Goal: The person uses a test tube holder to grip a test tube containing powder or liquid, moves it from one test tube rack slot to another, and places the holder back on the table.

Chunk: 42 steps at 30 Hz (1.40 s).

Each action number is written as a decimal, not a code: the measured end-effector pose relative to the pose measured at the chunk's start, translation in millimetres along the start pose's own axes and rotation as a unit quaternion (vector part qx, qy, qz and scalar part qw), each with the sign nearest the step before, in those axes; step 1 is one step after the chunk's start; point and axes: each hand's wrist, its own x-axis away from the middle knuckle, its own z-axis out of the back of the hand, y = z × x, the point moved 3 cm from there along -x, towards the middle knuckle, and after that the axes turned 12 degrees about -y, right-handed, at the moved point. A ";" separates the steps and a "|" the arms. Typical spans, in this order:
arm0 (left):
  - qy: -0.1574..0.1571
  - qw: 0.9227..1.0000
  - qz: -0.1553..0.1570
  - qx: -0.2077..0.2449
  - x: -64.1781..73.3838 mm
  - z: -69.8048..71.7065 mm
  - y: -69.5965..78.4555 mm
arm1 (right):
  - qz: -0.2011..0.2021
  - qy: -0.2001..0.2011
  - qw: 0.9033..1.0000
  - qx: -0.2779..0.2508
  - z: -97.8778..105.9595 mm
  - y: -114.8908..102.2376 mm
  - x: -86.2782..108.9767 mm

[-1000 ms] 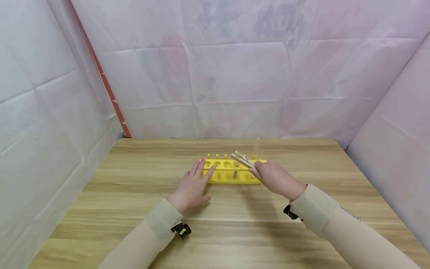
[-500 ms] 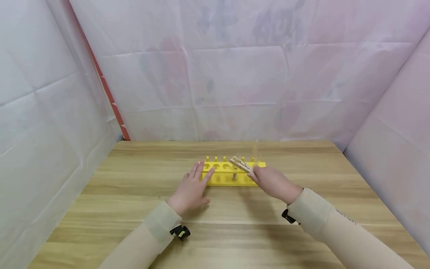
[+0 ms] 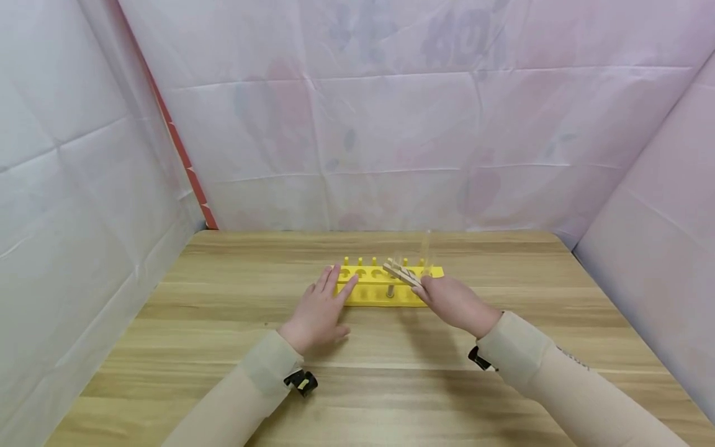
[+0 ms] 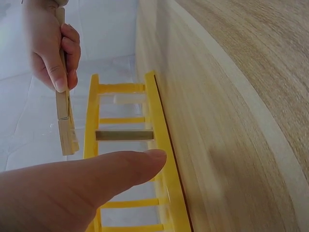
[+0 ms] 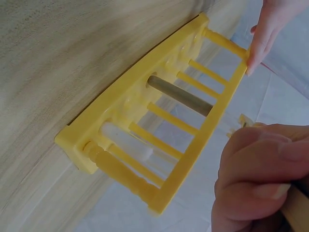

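Observation:
A yellow test tube rack (image 3: 363, 295) stands on the table. My left hand (image 3: 318, 313) rests its fingers on the rack's left end, thumb extended in front. My right hand (image 3: 459, 303) grips a wooden test tube clamp (image 3: 403, 274), whose jaws point left, at the upper part of a test tube just above the rack. That test tube (image 5: 179, 95) stands in a middle hole with grey-brown contents. I cannot tell whether the jaws pinch it. Another test tube (image 5: 126, 141), with white contents at its bottom, stands near the rack's right end; its clear top (image 3: 427, 245) rises above the rack.
The wood-grain table (image 3: 357, 397) reaches toward me and to both sides. Behind it hangs a pale patterned cloth (image 3: 391, 136), with white cloth (image 3: 84, 217) along the left. Several yellow pegs (image 3: 360, 261) stick up at the rack's back.
My right hand has shifted slightly left and the clamp has come lower, nearer the rack's top, its jaws now around the level of the middle tube's upper part. The left hand stays on the rack.

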 end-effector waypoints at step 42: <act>-0.003 1.000 0.011 -0.007 -7.1 0.1 2.1 | -0.023 -0.010 1.000 -0.015 -8.9 10.0 -6.5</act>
